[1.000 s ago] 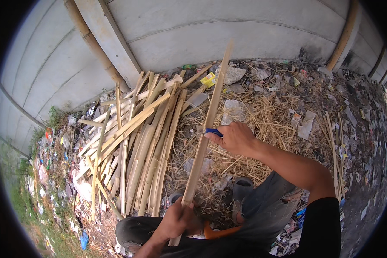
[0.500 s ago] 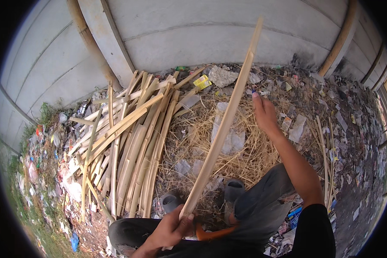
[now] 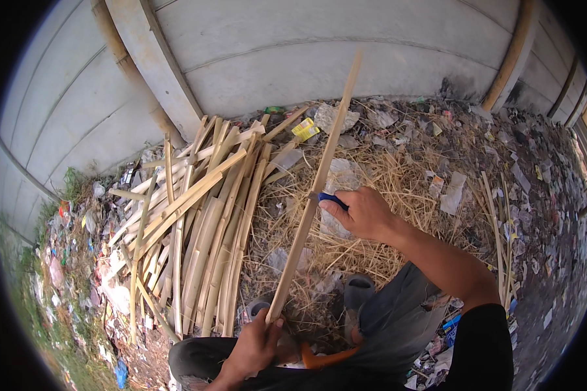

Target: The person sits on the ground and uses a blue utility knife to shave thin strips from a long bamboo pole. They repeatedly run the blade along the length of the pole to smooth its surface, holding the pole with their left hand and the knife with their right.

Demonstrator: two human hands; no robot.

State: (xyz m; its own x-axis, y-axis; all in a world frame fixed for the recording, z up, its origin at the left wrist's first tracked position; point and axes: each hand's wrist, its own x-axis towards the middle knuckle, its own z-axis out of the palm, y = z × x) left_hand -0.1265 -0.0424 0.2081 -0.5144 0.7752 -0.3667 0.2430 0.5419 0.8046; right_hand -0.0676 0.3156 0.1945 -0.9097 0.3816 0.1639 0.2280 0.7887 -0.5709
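Note:
A long split bamboo strip (image 3: 330, 146) rises at a slant from my lap toward the wall. My left hand (image 3: 254, 347) is closed around its lower end, above my left thigh. Closed on a blue-handled knife (image 3: 334, 200), my right hand (image 3: 365, 212) is right beside the strip about halfway up. The knife's short blade meets the strip's edge there; most of the handle is hidden under my fingers. Pale shavings (image 3: 378, 254) lie thickly on the ground beyond my feet.
A heap of split bamboo (image 3: 202, 274) lies to the left, its far ends near the grey wall (image 3: 274, 65). Litter and a pale stone (image 3: 346, 120) cover the ground by the wall. An orange curved object (image 3: 329, 358) is between my legs. Thin strips (image 3: 494, 234) lie at right.
My right hand has come left and down with the knife, from out beside the strip to its edge. The strip's upper end has swung left and lower. My left hand keeps its grip.

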